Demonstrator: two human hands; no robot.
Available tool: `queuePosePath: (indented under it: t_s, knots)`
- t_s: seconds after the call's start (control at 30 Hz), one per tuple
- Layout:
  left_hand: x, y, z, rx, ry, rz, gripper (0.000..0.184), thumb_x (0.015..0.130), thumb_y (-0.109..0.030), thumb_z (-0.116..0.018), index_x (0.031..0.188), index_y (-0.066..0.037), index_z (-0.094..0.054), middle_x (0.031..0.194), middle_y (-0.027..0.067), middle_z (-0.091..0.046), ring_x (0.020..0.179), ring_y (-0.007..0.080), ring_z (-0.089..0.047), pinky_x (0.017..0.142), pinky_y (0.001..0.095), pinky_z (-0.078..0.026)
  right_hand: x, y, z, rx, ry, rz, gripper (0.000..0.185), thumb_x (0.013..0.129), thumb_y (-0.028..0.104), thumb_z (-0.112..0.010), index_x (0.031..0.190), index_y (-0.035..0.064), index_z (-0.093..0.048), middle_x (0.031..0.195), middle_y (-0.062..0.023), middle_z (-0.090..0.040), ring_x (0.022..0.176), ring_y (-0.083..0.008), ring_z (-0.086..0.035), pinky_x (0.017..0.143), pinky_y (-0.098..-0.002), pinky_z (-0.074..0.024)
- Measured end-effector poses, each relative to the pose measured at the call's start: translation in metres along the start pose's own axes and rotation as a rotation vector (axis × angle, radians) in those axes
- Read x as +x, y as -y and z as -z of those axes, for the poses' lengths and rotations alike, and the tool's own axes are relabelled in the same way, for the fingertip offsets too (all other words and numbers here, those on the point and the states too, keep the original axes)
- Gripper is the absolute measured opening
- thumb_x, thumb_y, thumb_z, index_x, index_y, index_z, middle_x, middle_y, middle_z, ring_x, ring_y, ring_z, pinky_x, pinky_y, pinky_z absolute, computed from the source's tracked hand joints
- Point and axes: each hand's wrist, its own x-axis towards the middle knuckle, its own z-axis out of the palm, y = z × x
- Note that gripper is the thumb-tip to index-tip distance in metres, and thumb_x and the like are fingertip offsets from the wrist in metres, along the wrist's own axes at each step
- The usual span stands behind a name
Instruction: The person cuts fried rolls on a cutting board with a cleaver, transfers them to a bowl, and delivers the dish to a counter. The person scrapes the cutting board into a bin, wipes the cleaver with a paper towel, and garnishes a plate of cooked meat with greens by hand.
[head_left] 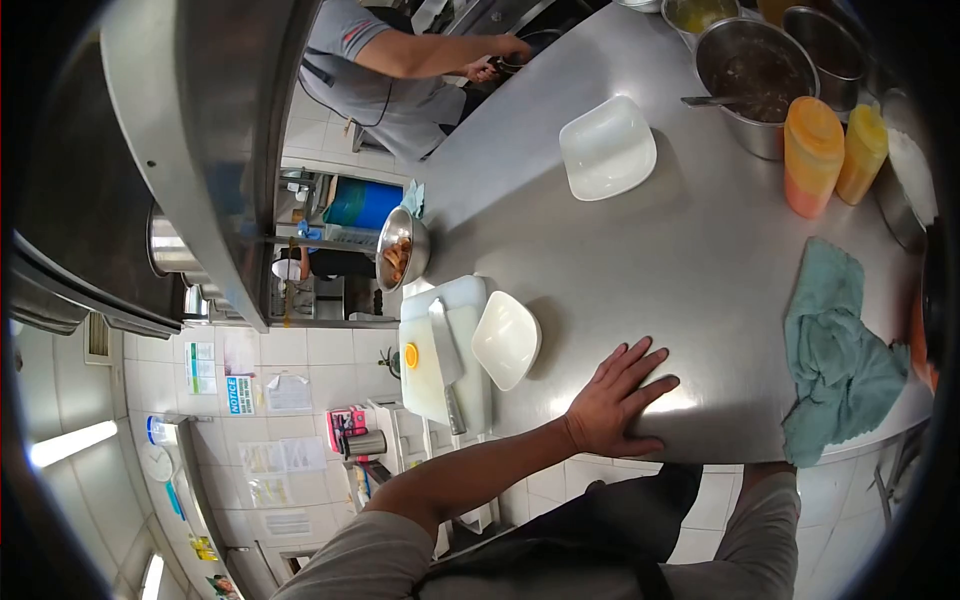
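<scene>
Resting near fingers [652, 391], white bowl [506, 341]

"NOTICE" heads a blue-and-white sign [240, 395] on the wall [281, 348]; other print is illegible.

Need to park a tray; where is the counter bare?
Widest: between the far bowl, left hand and cloth. Smaller: between the far bowl and near bowl. Crowded: the corner with the pot and squeeze bottle; the side with the cutting board, knife and near bowl.

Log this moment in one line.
left hand: flat on steel table, fingers spread | right hand: hidden | knife: on cutting board, beside citrus piece | far white bowl: empty | teal cloth: on table
</scene>
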Motion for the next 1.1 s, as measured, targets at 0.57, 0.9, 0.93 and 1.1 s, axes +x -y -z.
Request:
queuePosePath:
  t_s: [0.57, 0.9, 0.93, 1.1]
  knots:
    - [-0.008, -0.005, 0.003, 0.024, -0.035, -0.018, 0.087, 0.082, -0.055, -0.081, 0.154, -0.017, -0.051, 0.167, 0.0185, -0.035, 0.159, 0.0440, -0.024, 0.128, 0.0615, -0.023, -0.042, 0.024, 0.011, 0.403, -0.100, 0.323, 0.054, 0.094, 0.008, -0.063, 0.146, -0.0052, -0.053, 0.140, -0.0276, -0.064, 0.131, -0.0419, -0.062, 0.109, -0.0416, -0.0504]
    - [-0.020, 0.003, -0.005, 0.037, -0.113, -0.089, 0.083, 0.090, -0.060, -0.073, 0.153, -0.012, -0.050, 0.164, 0.0202, -0.037, 0.157, 0.0439, -0.026, 0.129, 0.0592, -0.019, -0.378, 0.006, 0.079, 0.738, 0.152, 0.417, 0.052, 0.091, -0.001, -0.054, 0.143, -0.0065, -0.049, 0.130, -0.0267, -0.067, 0.123, -0.0374, -0.067, 0.107, -0.0432, -0.0505]
    - [-0.023, 0.004, -0.005, 0.028, -0.119, -0.085, 0.082, 0.090, -0.061, -0.072, 0.152, -0.012, -0.051, 0.164, 0.0201, -0.037, 0.158, 0.0441, -0.026, 0.129, 0.0589, -0.019, -0.401, 0.024, 0.102, 0.764, 0.185, 0.434, 0.052, 0.092, 0.002, -0.055, 0.142, -0.0067, -0.050, 0.130, -0.0255, -0.066, 0.122, -0.0352, -0.066, 0.106, -0.0415, -0.0507]
    - [-0.027, 0.011, -0.012, -0.050, -0.235, -0.142, 0.070, 0.090, -0.048, -0.077, 0.147, -0.011, -0.057, 0.162, 0.0191, -0.041, 0.157, 0.0448, -0.027, 0.128, 0.0579, -0.024, -0.446, 0.119, 0.180, 0.918, -0.010, 0.422, 0.049, 0.096, 0.008, -0.058, 0.143, -0.0045, -0.051, 0.131, -0.0185, -0.065, 0.116, -0.0265, -0.065, 0.098, -0.0362, -0.0526]
